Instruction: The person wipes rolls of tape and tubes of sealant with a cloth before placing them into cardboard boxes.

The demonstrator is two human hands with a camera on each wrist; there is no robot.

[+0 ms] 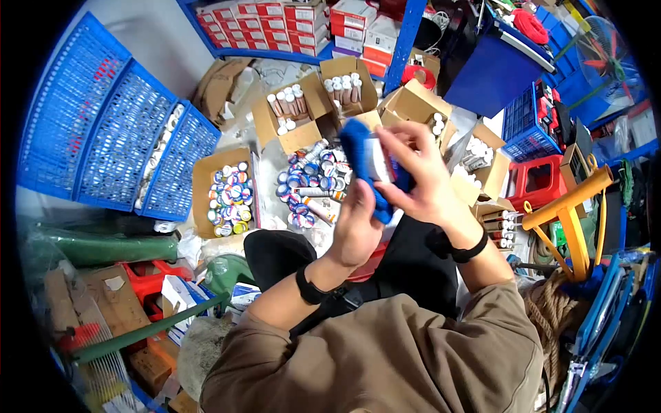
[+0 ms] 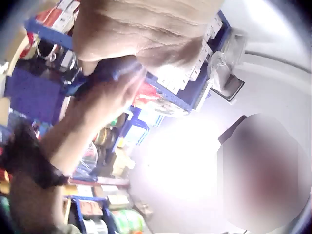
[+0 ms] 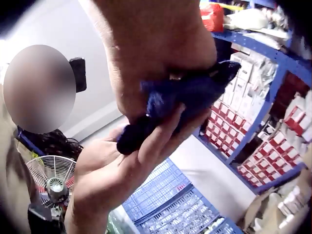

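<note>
Both hands hold a dark blue cloth (image 1: 356, 148) up over the lap, with a white cylindrical item (image 1: 376, 162) partly wrapped in it. The left hand (image 1: 356, 230) grips the cloth from below, thumb along its near side. From the right, the right hand (image 1: 420, 172) pinches the white item and cloth between thumb and fingers. In the right wrist view the bunched cloth (image 3: 185, 95) lies across the left hand's fingers (image 3: 156, 141). Most of the white item is hidden by cloth and fingers.
Beyond the hands lies a pile of small blue-and-white cans (image 1: 313, 175). A carton of capped containers (image 1: 231, 199) stands left; cartons of white-capped tubes (image 1: 289, 110) stand behind. Blue crates (image 1: 124, 131) lean at far left. A yellow metal frame (image 1: 575, 220) stands right.
</note>
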